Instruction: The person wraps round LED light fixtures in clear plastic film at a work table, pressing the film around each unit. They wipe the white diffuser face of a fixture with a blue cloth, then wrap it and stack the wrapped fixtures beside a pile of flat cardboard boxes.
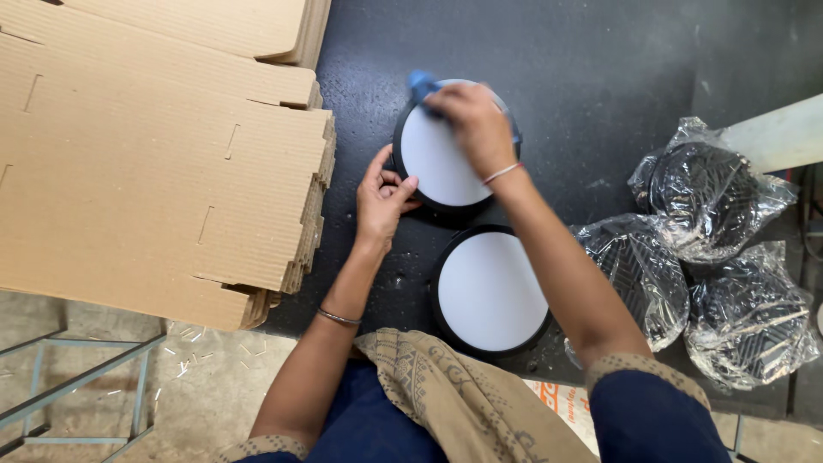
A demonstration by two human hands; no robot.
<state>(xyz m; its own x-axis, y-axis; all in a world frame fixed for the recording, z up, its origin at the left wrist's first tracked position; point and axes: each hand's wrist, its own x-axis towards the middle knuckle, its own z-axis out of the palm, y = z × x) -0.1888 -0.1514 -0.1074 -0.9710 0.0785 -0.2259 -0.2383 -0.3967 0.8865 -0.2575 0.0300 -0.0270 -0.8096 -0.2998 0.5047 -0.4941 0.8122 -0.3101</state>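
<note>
From the head camera, looking straight down, a dark speckled tabletop [600, 77] carries two round discs, each with a white face and a black rim. The upper disc [437, 159] lies near the middle of the table; the lower disc [490, 291] sits just below it and a little to the right, their rims touching or nearly so.

The right hand [476, 129] lies palm-down over the top right part of the upper disc, fingers curled over a blue cloth [422, 84] whose corner sticks out at the disc's upper edge; the hand presses the cloth against the white face. A thin band circles that wrist. The left hand [383, 199] rests at the disc's left rim, fingers bent and pinching the black edge lightly, thumb on top. A thin bangle sits on the left forearm.

To the left, a thick stack of flattened brown cardboard cartons [154, 154], slotted and corrugated at the edges, overhangs the table's side, and a second stack [223, 26] lies above it at the top edge. To the right, three crinkled clear plastic bags [711, 257] hold dark round items, bunched together and well apart from the hands. A pale board [776, 133] slants in at the right edge. Below the table's left side, a grey floor with small white scraps and a pale blue metal frame [77, 377] show.
</note>
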